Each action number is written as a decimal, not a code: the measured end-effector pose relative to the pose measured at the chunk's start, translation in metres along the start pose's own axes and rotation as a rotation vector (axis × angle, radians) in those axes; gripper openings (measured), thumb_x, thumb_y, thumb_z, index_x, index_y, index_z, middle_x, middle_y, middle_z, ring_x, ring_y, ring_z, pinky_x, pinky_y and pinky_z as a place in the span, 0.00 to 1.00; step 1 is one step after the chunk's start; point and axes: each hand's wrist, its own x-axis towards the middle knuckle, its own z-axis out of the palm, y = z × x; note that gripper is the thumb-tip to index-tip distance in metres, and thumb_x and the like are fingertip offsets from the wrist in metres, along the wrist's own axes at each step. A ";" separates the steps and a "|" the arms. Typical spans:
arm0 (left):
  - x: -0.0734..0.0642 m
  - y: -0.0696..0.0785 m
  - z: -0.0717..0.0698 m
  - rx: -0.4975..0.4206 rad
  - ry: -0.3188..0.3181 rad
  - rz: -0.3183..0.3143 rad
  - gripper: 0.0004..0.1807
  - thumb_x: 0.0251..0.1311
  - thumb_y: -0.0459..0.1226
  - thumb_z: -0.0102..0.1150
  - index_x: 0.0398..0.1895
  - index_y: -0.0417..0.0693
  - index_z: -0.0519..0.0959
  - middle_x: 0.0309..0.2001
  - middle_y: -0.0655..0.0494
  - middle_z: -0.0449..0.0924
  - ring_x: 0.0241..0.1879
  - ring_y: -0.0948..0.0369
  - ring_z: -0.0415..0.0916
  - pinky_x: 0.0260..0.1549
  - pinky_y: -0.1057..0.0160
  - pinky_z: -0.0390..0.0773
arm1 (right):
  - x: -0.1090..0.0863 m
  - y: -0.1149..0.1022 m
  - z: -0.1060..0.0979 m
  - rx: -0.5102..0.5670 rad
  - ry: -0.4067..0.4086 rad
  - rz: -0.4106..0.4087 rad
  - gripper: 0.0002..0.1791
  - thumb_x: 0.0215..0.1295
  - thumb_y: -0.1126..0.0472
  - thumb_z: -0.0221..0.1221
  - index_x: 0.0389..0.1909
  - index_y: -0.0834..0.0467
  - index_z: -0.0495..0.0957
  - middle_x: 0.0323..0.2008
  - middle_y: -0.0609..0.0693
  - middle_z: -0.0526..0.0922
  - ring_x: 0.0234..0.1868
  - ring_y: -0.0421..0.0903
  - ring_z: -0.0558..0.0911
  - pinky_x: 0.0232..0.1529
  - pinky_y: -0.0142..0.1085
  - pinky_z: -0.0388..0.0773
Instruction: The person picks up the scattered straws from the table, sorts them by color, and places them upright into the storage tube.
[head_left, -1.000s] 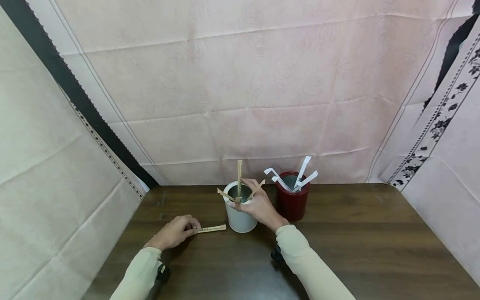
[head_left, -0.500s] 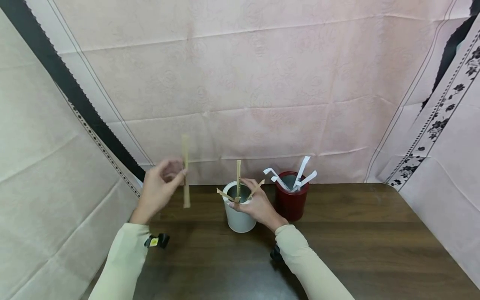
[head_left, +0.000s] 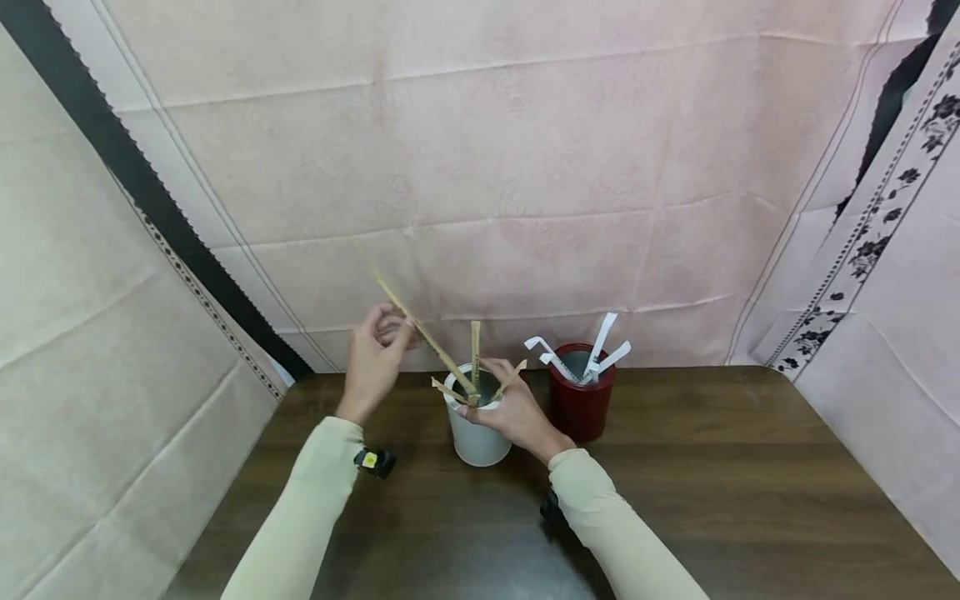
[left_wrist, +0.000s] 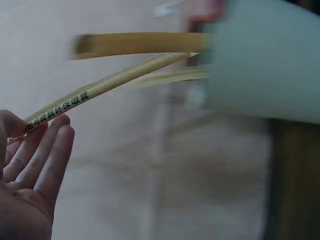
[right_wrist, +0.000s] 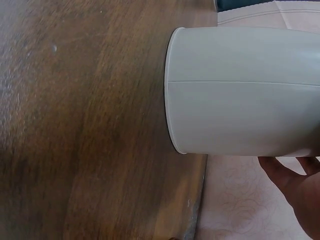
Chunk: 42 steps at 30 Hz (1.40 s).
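My left hand (head_left: 377,358) pinches a tan paper-wrapped straw (head_left: 429,336) near its upper part. The straw slants down to the right, its lower end at the mouth of the white cup (head_left: 478,442). Dark printed characters run along its wrapper (left_wrist: 70,102) in the left wrist view. Several similar tan straws (head_left: 476,343) stand in the cup, one upright and others leaning on the rim. My right hand (head_left: 522,417) holds the cup at its right side near the rim, thumb in front. In the right wrist view the cup (right_wrist: 240,105) stands upright on the table.
A dark red cup (head_left: 582,408) holding several white strips (head_left: 600,343), some bent at the top, stands just right of my right hand. Both cups are on a brown wooden table (head_left: 720,475). A pale cloth (head_left: 525,167) hangs behind the table's far edge.
My left hand has lifted the tan straw off the table, turned it upright, then brought it right and tilted it to the white cup's mouth. My right hand has stayed on the cup.
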 end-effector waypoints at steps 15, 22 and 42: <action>-0.027 -0.047 0.023 0.422 -0.248 -0.124 0.08 0.69 0.40 0.70 0.45 0.46 0.87 0.38 0.55 0.89 0.40 0.57 0.84 0.41 0.57 0.81 | 0.002 -0.004 0.001 0.005 0.004 -0.016 0.47 0.55 0.46 0.78 0.74 0.56 0.73 0.68 0.52 0.74 0.70 0.55 0.73 0.71 0.55 0.69; -0.018 -0.043 0.018 0.350 -0.138 -0.121 0.11 0.75 0.42 0.63 0.48 0.42 0.85 0.38 0.49 0.86 0.34 0.57 0.81 0.33 0.65 0.80 | 0.003 -0.004 0.001 -0.005 0.005 -0.021 0.46 0.54 0.45 0.78 0.73 0.55 0.74 0.68 0.53 0.74 0.68 0.53 0.74 0.69 0.56 0.71; -0.039 -0.043 0.007 0.212 -0.054 -0.262 0.28 0.82 0.53 0.47 0.58 0.37 0.81 0.48 0.38 0.86 0.40 0.47 0.87 0.41 0.54 0.88 | 0.003 -0.005 -0.011 -0.004 -0.103 0.125 0.65 0.53 0.39 0.78 0.85 0.51 0.51 0.83 0.52 0.57 0.81 0.53 0.61 0.77 0.57 0.62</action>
